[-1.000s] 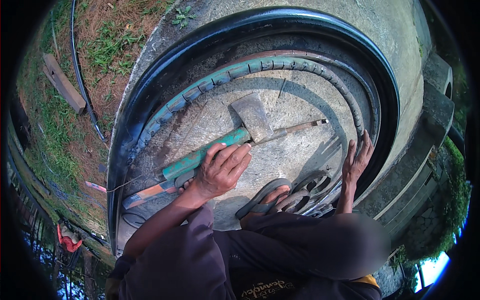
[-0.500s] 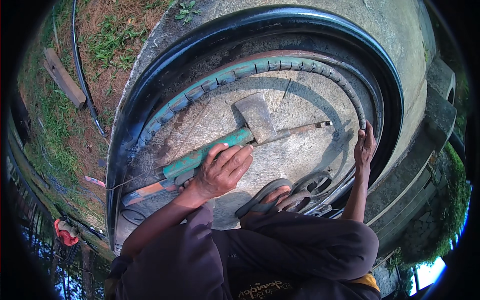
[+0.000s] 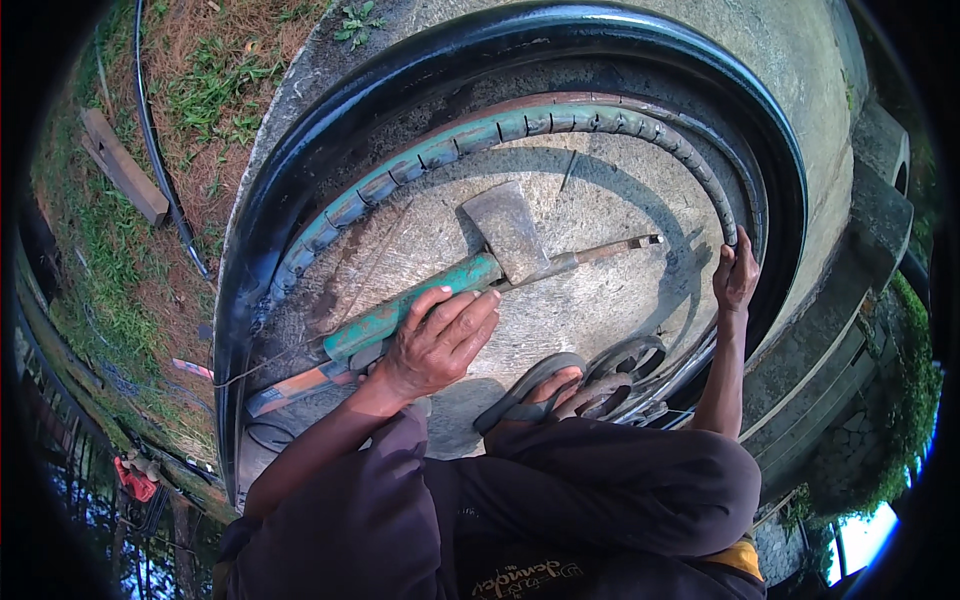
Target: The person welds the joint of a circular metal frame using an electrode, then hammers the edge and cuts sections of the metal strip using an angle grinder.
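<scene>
Black tubing [image 3: 480, 30] bows from the left around a notched hose [image 3: 510, 126], and on my remote feed I see a green pipe [image 3: 375, 325] under the left hand [image 3: 438, 345], whose grip I cannot tell, then a metal blade [image 3: 508, 232], then the right hand [image 3: 738, 275] grasping the hose's end.

Sunlight is falling across the pale concrete floor [image 3: 800, 60], while patchy grass [image 3: 225, 95] is bordering it on the left. Concrete blocks [image 3: 880, 222] are standing along the right, and greenery [image 3: 912, 375] is growing beyond them.
</scene>
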Tool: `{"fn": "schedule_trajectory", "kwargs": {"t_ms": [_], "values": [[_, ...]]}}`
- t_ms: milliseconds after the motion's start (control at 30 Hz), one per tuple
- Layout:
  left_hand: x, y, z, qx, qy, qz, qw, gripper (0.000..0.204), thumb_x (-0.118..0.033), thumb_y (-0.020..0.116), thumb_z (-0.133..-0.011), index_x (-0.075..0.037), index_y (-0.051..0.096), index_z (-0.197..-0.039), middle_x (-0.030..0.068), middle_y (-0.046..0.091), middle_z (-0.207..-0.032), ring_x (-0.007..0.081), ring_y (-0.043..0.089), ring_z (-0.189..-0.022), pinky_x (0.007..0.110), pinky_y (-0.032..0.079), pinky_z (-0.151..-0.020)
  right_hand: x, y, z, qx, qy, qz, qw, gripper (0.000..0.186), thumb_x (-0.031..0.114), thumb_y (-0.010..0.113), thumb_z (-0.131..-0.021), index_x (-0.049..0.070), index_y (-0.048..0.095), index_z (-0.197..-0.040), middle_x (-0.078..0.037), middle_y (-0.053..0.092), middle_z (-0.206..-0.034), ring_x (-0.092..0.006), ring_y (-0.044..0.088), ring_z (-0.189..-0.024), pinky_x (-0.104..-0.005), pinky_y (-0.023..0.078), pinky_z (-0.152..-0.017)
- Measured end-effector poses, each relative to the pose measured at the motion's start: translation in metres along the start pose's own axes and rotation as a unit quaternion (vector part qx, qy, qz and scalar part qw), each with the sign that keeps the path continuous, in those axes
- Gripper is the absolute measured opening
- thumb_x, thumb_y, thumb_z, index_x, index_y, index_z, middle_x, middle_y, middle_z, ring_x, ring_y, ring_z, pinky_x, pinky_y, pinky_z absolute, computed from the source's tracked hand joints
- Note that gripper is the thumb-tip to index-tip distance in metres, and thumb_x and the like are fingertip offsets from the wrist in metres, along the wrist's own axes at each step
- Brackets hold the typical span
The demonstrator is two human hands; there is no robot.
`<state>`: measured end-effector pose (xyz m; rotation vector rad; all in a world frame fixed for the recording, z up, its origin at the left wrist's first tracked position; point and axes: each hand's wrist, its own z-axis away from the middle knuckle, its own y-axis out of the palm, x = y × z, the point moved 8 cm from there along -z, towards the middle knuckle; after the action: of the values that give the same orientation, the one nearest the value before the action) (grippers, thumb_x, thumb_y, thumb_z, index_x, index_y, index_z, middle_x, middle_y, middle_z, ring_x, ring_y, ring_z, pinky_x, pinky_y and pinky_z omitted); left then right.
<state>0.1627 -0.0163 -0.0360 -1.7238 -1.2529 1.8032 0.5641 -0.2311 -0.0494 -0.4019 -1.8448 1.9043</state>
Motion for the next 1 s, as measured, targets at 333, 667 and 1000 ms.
{"fn": "schedule_trajectory", "kwargs": {"t_ms": [333, 667, 1000], "values": [[0.000, 0.001, 0.000, 0.009, -0.004, -0.001, 1.000, 0.025, -0.008, 0.068, -0.084, -0.009, 0.075, -0.108, -0.0010, 0.066, -0.128, 0.0152, 0.061, -0.111, 0.039, 0.042, -0.104, -0.001, -0.002, -0.004, -0.012, -0.022, -0.002, 1.000, 0.048, 0.040, 0.051, -0.106, -0.002, 0.060, -0.128, -0.025, 0.072, -0.102, -0.0405, 0.073, -0.089, -0.0444, 0.058, -0.073], [-0.001, 0.001, -0.001, 0.010, -0.009, -0.008, 1.000, 0.026, -0.006, 0.070, -0.083, -0.010, 0.075, -0.109, -0.0021, 0.066, -0.127, 0.0149, 0.061, -0.109, 0.039, 0.041, -0.104, 0.014, -0.002, -0.007, 0.031, 0.016, -0.051, 0.998, 0.049, 0.041, 0.052, -0.105, -0.001, 0.060, -0.130, -0.026, 0.071, -0.105, -0.0401, 0.073, -0.094, -0.0440, 0.057, -0.078], [0.000, 0.000, -0.002, 0.006, -0.017, -0.004, 1.000, 0.029, -0.005, 0.071, -0.082, -0.010, 0.074, -0.110, -0.0015, 0.066, -0.126, 0.0156, 0.061, -0.109, 0.040, 0.040, -0.104, 0.044, -0.018, -0.016, -0.009, 0.030, -0.049, 0.998, 0.048, 0.029, 0.069, -0.097, 0.006, 0.057, -0.137, -0.018, 0.066, -0.116, -0.0322, 0.069, -0.101, -0.0411, 0.056, -0.084]]}}
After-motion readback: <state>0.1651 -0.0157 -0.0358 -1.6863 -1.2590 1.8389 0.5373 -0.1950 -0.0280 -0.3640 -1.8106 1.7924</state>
